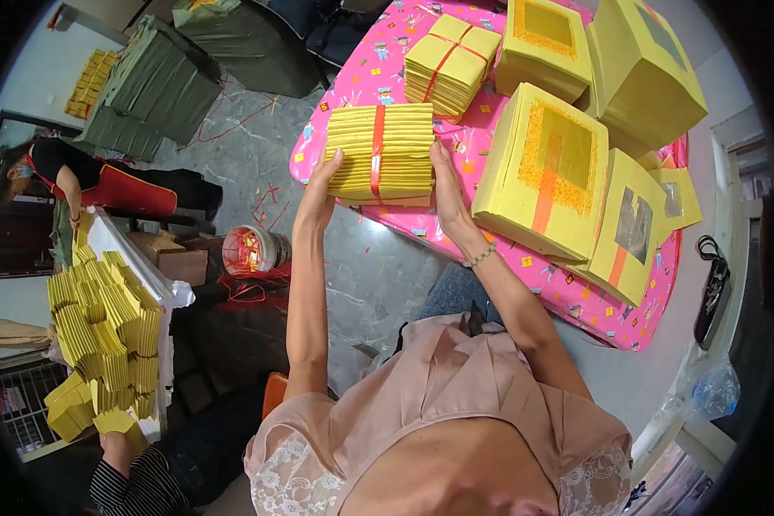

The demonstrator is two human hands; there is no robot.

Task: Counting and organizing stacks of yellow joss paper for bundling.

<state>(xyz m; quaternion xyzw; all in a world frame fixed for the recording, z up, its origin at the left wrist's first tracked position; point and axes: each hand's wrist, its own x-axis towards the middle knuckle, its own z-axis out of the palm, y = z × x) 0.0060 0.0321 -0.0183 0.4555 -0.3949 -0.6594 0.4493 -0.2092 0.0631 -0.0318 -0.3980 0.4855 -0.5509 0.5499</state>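
Between my two hands is a thick bundle of folded yellow paper [348, 163], with a red plastic strap [377, 146] around its middle. My left hand [318, 187] grips its left end, the thumb lying along the side. At the right end my right hand [449, 191] presses against it, thumb upward. The bundle is at the near left edge of the pink table cover [322, 138]; whether it rests there or is lifted, I cannot tell. Just behind it sits another yellow paper bundle [450, 64] with crossed red straps.
Large yellow paper stacks [525, 215] fill the table's right side. At left, a white table [138, 241] bears many yellow bundles [103, 318], with a person [133, 185] at its far end and another person's hand [114, 443] near its front. A bucket [254, 251] stands on the floor.
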